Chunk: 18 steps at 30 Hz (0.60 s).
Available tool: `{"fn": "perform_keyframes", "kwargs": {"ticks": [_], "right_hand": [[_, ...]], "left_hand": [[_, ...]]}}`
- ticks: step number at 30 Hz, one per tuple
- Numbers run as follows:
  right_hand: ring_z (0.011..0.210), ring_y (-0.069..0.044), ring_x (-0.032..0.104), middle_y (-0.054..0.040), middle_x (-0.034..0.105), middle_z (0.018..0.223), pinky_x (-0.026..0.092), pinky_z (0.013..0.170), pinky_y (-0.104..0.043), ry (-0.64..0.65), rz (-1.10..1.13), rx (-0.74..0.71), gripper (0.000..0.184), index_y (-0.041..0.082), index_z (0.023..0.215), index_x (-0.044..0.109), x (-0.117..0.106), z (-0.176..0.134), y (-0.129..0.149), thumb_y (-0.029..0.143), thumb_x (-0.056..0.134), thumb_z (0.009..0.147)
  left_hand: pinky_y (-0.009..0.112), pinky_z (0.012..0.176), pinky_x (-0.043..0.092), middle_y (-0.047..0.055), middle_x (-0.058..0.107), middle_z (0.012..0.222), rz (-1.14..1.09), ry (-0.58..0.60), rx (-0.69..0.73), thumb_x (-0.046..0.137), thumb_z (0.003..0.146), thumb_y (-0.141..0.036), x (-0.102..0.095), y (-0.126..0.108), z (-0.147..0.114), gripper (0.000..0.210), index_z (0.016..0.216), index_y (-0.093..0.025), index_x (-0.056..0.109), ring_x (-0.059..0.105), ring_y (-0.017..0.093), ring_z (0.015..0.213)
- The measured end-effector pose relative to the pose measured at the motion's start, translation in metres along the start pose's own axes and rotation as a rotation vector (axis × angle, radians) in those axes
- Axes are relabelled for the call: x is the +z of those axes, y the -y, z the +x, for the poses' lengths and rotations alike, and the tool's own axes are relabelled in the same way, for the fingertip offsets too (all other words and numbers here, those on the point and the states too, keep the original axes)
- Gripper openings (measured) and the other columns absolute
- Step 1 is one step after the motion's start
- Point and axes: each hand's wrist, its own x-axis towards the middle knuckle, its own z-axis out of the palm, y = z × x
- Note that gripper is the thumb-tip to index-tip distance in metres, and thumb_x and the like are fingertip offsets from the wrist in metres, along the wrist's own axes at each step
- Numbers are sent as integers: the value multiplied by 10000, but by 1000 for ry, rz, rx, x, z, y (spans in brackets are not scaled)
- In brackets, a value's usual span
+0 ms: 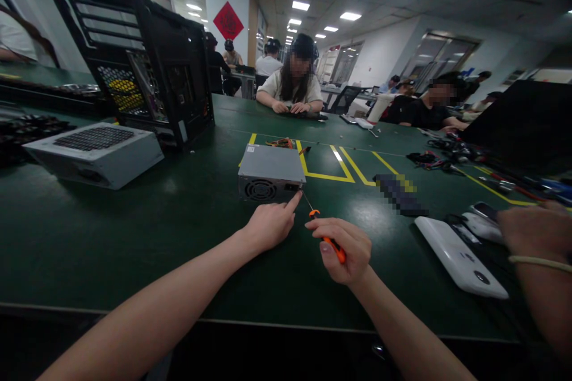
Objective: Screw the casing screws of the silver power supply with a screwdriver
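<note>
A grey computer power supply (272,165) sits on the green table in front of me, its fan and socket side facing me. My left hand (271,227) has its index finger stretched to the lower right corner of that side; the other fingers are curled and partly hidden. In my right hand (344,247) is a screwdriver with an orange and black handle (334,250). Its thin shaft points up and left, with the tip at the same corner, close to my left fingertip. Whether a screw is there is too small to tell. Several coloured cables (281,143) lie behind the power supply.
A black computer case (179,71) and a second power supply (96,152) stand on the left. Yellow tape (328,177) marks the green table (201,232). At right are a white device (460,256), tangled cables (433,159) and another person's arm (543,262). A person sits opposite.
</note>
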Motion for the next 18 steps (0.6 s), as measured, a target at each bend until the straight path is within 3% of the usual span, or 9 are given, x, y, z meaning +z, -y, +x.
{"fn": "perform_keyframes", "kwargs": {"ticks": [5,10,18], "right_hand": [[691,-176,637,-96,672,813,506,568,-295,-5,47,-26,140,154,803,580,0,-1,1,169,451,750],[749,-172,640,-101,668,873,517,603,-292,57,96,-15,154,160,843,570,5,-2,-1,139,452,746],[813,-175,636,-122,662,906,519,657,-298,97,115,-14,168,149,859,561,13,-1,-1,106,452,738]], "left_hand": [[303,666,478,78,649,958,-37,-7,-7,310,889,-287,-5,-1,-2,474,1336,-163,213,629,204,831],[290,593,471,59,652,834,-29,39,-65,334,866,-264,-12,-5,-4,274,1109,-159,403,637,215,740],[322,591,483,68,660,835,1,70,-43,349,850,-263,-13,-2,-5,228,1035,-160,433,644,249,743]]}}
